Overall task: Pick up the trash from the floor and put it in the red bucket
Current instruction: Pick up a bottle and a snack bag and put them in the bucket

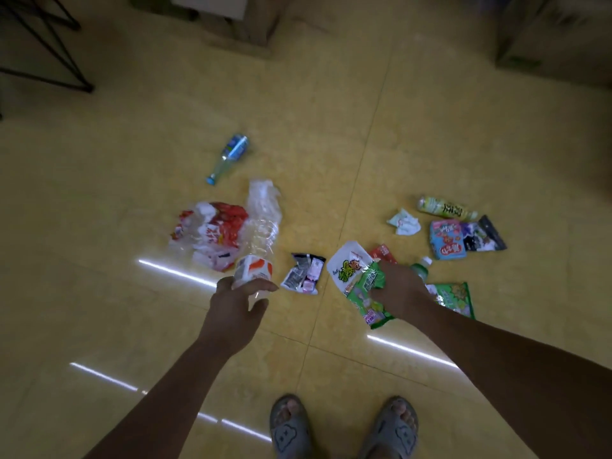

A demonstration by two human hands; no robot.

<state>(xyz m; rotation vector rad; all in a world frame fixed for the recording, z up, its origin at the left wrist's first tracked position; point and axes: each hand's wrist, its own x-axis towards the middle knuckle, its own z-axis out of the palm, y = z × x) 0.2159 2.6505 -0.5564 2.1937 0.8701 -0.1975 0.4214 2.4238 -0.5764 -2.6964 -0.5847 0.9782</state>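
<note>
The crushed clear bottle (263,223) looks light, crackly and slick, so its stiffer labelled end seems the place to hold; there our left grip (238,299) curls round it, beside a red-and-white bag (212,233) on the floor (331,127). Our right grip (397,289) clutches limp green wrappers (366,286), best bunched. A blue-labelled bottle (231,154) lies beyond; we see no red bucket

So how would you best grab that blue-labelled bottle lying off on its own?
Probably from above, fingers and thumb closing across the labelled middle of the blue-labelled bottle. It lies on its side, slanted, alone on the floor, so both long flanks are open to fingers.
</note>
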